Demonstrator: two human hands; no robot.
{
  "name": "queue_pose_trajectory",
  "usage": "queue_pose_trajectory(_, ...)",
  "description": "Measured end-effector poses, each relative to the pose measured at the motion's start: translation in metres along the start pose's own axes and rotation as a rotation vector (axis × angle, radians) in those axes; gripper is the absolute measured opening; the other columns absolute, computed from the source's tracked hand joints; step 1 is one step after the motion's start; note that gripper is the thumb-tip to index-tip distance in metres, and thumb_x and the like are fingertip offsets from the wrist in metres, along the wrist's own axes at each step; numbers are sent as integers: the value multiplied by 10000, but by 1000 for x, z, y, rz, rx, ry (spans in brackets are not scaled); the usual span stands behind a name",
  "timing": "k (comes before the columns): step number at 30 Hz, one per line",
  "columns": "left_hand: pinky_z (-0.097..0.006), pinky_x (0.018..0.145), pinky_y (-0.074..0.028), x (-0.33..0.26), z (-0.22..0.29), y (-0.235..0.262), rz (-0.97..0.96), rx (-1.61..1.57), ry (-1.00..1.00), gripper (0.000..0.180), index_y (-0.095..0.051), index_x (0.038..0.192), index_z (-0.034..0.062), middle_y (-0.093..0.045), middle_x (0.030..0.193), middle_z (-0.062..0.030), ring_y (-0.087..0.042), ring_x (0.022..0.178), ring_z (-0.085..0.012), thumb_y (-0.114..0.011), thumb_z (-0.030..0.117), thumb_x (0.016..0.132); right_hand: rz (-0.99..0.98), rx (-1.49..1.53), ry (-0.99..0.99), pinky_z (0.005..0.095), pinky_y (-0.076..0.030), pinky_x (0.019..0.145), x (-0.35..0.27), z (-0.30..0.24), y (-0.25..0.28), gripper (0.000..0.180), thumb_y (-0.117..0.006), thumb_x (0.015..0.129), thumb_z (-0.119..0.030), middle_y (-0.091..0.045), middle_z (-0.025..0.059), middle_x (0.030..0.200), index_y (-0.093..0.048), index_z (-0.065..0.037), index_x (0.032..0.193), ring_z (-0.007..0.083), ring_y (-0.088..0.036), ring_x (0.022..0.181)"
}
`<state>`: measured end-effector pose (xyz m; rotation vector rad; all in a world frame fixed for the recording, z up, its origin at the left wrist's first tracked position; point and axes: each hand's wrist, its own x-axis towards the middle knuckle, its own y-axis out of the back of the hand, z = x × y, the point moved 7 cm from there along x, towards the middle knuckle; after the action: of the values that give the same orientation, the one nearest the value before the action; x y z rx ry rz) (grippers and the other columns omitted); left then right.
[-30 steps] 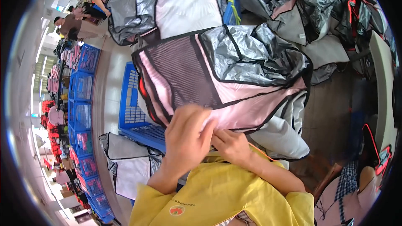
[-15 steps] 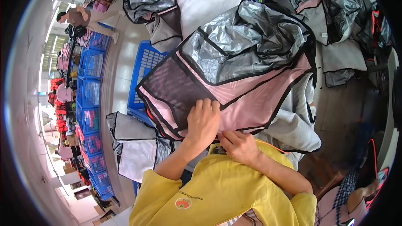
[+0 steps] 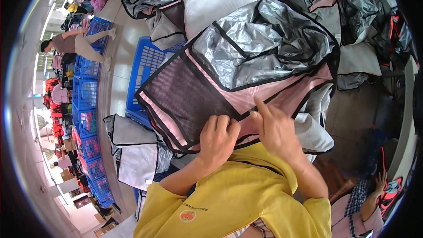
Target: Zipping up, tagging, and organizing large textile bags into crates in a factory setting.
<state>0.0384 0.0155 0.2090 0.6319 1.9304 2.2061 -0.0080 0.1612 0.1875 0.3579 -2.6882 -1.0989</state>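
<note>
An unfinished insulated bag (image 3: 264, 59) lies spread before me, with crumpled silver lining, pink fabric and black edge binding. A dark mesh pocket (image 3: 183, 92) covers its left part. My left hand (image 3: 218, 141) is closed on the bag's near edge beside the mesh, knuckles up; the fold under its fingers is hidden. Over the pink panel (image 3: 251, 99), my right hand (image 3: 277, 132) has the index finger stretched out and the thumb apart, with nothing visible in it.
A blue plastic basket (image 3: 143, 68) stands beyond the bag's left side. More silver and white bag pieces (image 3: 136, 163) lie at the left, others (image 3: 218, 2) at the far side. A co-worker's hand (image 3: 380, 183) shows at lower right. Blue crates (image 3: 86, 92) line the aisle, where a person (image 3: 72, 44) walks.
My right hand has left the near edge, moving right and up, its index finger now extended. My left hand has shifted slightly down. The walking person's legs have parted further.
</note>
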Motion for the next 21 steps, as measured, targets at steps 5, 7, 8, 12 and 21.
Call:
queue_pose_trajectory(5,-367,635,-525,-1,1,3,43,-79,-82,222,-670,971,4,-533,910,-100,-587,787,-279,-726,12,757,45,145,-90,459,-546,665,-27,9,-18,284,-698,989,-166,-713,177,877,-593,1,1192,378,-712,791)
queue_pose_trajectory(7,-363,632,-526,-1,-1,5,72,-98,-101,203,-665,960,2,-536,907,-99,-590,781,-279,-727,-1,766,-41,157,-153,454,-555,662,-30,15,-23,256,-729,967,-150,-734,172,916,-551,-21,1098,373,-724,804)
queue_pose_trajectory(8,-346,650,-532,-2,-1,6,67,-80,-114,183,-665,951,11,-545,906,-90,-590,791,-263,-723,14,778,-37,160,-156,454,-555,662,-30,16,-21,256,-729,967,-150,-734,172,916,-551,-21,1098,373,-724,804)
queue_pose_trajectory(12,-331,675,-545,-4,-1,7,69,-40,-155,164,-670,943,13,-567,906,-79,-598,808,-242,-729,26,791,-21,180,-73,452,-540,609,-26,13,-24,258,-727,975,-197,-713,140,824,-550,-36,1072,355,-711,727)
queue_pose_trajectory(21,-332,685,-555,-3,4,10,91,-38,-152,168,-678,952,4,-575,920,-84,-609,816,-244,-735,11,794,-74,204,-23,461,-542,626,-23,16,-23,280,-746,959,-174,-725,130,863,-535,-37,1083,365,-712,761)
